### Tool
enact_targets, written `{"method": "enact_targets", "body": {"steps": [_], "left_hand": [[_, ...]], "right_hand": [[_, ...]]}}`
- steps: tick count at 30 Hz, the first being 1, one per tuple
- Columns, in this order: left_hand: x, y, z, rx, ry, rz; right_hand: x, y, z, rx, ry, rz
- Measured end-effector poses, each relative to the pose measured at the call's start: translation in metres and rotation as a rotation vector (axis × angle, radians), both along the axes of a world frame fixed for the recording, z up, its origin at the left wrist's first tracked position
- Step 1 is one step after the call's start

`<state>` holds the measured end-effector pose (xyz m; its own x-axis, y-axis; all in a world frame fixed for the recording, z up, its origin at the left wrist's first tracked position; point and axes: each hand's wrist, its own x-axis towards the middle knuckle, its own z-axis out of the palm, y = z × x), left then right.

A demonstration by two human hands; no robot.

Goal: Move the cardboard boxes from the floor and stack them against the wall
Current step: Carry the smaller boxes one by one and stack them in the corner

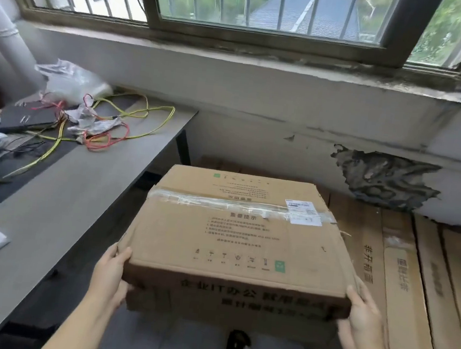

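Left hand (111,272) grips the near left corner of the cardboard box (239,232), thumb on the top edge and fingers curled under its front face. Further left, a grey table (57,213) carries tangled yellow and red wires (109,127), a crumpled plastic bag (71,83) and a black device (24,118). Held between both hands, the taped box sits in front of the peeling wall (260,98) below the barred window (269,8). Right hand (362,313) clasps the near right corner likewise. Beside it on the right, flat cartons (407,292) lie against the wall.
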<state>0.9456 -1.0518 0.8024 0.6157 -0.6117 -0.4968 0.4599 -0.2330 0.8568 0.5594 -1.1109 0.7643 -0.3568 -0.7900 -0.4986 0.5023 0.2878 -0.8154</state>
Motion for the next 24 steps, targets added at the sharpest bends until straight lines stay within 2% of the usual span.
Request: {"method": "enact_targets", "body": {"steps": [7, 13, 17, 24], "left_hand": [[0.043, -0.149, -0.026, 0.050, -0.010, -0.015], [0.087, -0.258, -0.090, 0.115, -0.052, -0.054], [0.114, -0.281, -0.145, 0.266, 0.005, -0.029], [0.145, -0.327, -0.181, 0.321, 0.080, -0.086]], "right_hand": [[0.040, -0.135, -0.015, 0.087, -0.008, -0.021], [0.087, -0.189, -0.080, 0.243, 0.059, -0.037], [0.113, -0.196, -0.118, 0.363, 0.086, -0.053], [0.142, -0.226, -0.143, 0.430, 0.144, -0.126]]}}
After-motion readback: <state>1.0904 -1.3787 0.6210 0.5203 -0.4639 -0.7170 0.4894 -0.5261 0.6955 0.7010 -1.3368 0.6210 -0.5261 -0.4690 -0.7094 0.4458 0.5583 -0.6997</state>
